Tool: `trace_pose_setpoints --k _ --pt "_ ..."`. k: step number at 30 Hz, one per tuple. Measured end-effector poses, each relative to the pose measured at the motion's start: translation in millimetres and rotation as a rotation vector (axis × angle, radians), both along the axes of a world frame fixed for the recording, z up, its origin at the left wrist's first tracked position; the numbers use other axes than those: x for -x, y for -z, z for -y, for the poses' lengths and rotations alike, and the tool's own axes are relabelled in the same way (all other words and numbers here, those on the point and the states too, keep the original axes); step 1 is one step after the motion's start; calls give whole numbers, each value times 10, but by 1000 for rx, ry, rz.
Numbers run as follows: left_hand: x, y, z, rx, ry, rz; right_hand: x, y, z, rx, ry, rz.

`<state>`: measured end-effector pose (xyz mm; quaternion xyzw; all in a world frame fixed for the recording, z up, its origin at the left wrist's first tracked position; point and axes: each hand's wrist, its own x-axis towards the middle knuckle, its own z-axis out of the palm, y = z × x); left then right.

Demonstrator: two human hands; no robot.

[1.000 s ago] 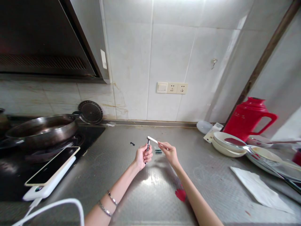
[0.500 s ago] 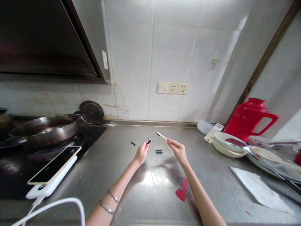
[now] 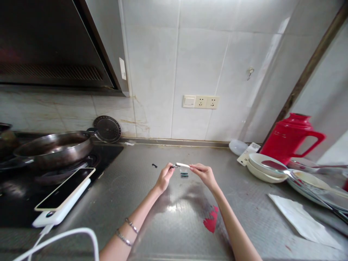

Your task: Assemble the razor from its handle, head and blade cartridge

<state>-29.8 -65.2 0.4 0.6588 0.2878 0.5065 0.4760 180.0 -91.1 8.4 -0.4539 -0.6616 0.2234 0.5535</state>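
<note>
Over the steel counter (image 3: 174,217), my left hand (image 3: 164,177) pinches a small dark part (image 3: 173,166) between its fingertips. My right hand (image 3: 203,174) pinches a thin white stick-like piece (image 3: 182,165) that lies level, its tip meeting the dark part. Both hands hover just above the surface. Small dark-green pieces (image 3: 184,174) lie on the counter under the hands, and a tiny black bit (image 3: 154,165) lies to the left.
A phone (image 3: 65,188) on a white power bank with a cable sits at left, beside a pan (image 3: 54,146) on the stove. Bowls (image 3: 261,166), plates with spoons, a red jug (image 3: 292,139) and a paper sheet (image 3: 301,219) stand at right. A red mark (image 3: 210,223) stains the counter.
The hands came apart, then closed in again. The white piece turned from slanting upward to lying level, its tip now against the dark part in my left hand.
</note>
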Motion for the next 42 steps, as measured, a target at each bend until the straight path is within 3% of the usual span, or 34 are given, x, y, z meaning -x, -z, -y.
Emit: trace_pose_setpoints --k 3,10,15,21,26,29,33,39,42 --pt "-7 17 -4 26 -2 41 -19 -2 5 -16 41 1" --pt "-20 130 -85 43 -18 66 50 -34 42 -19 -25 -23" --pt "-8 163 -124 58 -57 81 84 -40 41 -14 53 -46" --pt "-29 146 -70 52 -30 51 99 -36 36 -15 32 -53" --pt "-54 75 5 9 21 38 78 -28 34 -13 113 -67" --pt "-52 52 12 -13 2 28 98 -59 60 -26 58 -67" --pt "-48 67 -5 3 -11 25 162 -87 87 -29 4 -42" --pt "-48 97 -20 -14 5 1 160 -72 76 -26 102 -53" --pt "-53 103 -19 -37 8 -37 145 -74 73 -29 75 -48"
